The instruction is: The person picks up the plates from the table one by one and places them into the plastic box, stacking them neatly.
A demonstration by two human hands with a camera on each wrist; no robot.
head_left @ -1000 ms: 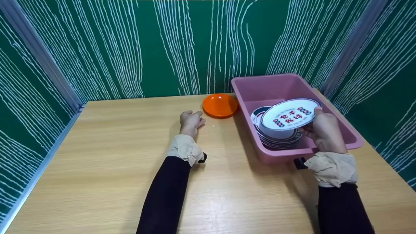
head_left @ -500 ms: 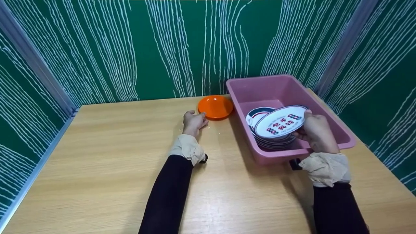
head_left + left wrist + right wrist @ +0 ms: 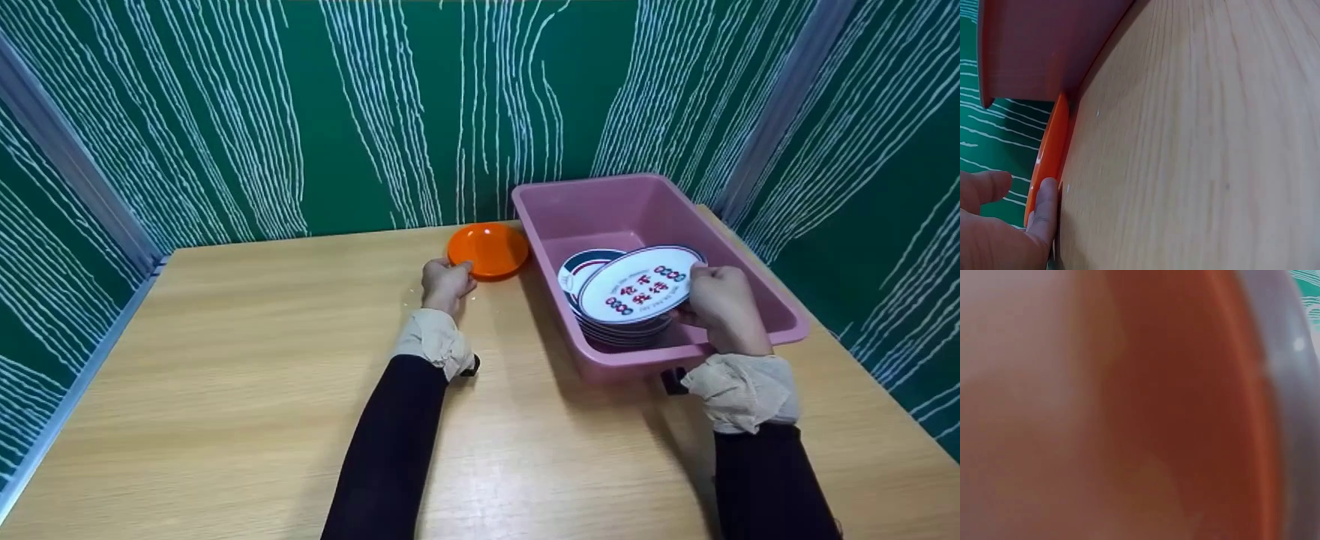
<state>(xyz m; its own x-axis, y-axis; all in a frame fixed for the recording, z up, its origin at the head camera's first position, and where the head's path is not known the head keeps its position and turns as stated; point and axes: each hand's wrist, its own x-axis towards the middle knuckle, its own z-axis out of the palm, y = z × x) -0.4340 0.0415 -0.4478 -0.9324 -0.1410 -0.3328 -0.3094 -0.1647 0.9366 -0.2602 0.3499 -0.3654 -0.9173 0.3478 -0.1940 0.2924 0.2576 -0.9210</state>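
Observation:
My right hand [image 3: 726, 301] grips the right edge of a white oval plate [image 3: 637, 289] with red characters and a dark rim. It holds this plate tilted over a stack of plates [image 3: 589, 270] inside the pink plastic basin [image 3: 791, 330]. Beside the basin, an orange round plate [image 3: 489, 251] lies on the table. My left hand [image 3: 446, 283] is at its near left edge. In the left wrist view, a finger [image 3: 1045, 211] touches the orange plate's side while the thumb [image 3: 994, 185] stays apart above it. The right-hand fingers under the white plate are mostly hidden.
The wooden table [image 3: 262, 375] stretches left and forward of the basin. Green panels [image 3: 360, 112] with white wavy lines enclose the back and sides. A blurred close-up of a reddish surface and pale rim [image 3: 1292, 382] fills the right wrist view.
The right hand has lowered the white plate toward the stack in the basin. The left hand has come up to the orange plate and now touches its edge. The head view has shifted slightly.

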